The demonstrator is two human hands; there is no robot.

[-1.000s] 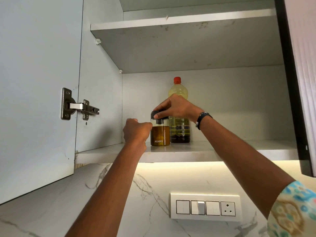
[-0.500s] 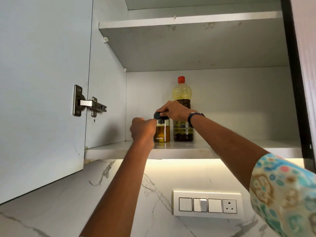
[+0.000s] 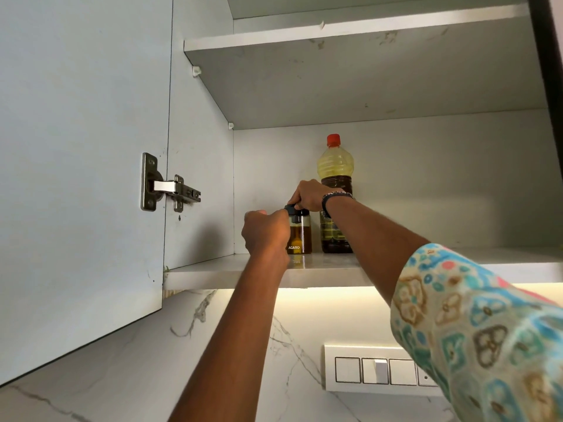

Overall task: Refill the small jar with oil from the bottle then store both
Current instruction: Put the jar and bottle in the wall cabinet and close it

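A small glass jar (image 3: 300, 237) with a black lid, amber oil and white lettering stands on the lower shelf (image 3: 329, 268) of an open wall cupboard. My right hand (image 3: 309, 194) grips the jar's black lid from above. My left hand (image 3: 265, 231) is curled against the jar's left side, hiding that side of the glass. Just behind and to the right stands a tall oil bottle (image 3: 335, 178) with a red cap, upright, its lower part partly hidden by my right wrist.
The cupboard door (image 3: 82, 178) hangs open on the left with a metal hinge (image 3: 166, 185). An upper shelf (image 3: 350, 35) spans above. Below, a marble-look wall carries a white switch panel (image 3: 377, 371). A dark door edge (image 3: 548, 56) bounds the right.
The jar has gone deeper onto the shelf, closer to the bottle, with both hands following it. My view has shifted so the cupboard sits further right.
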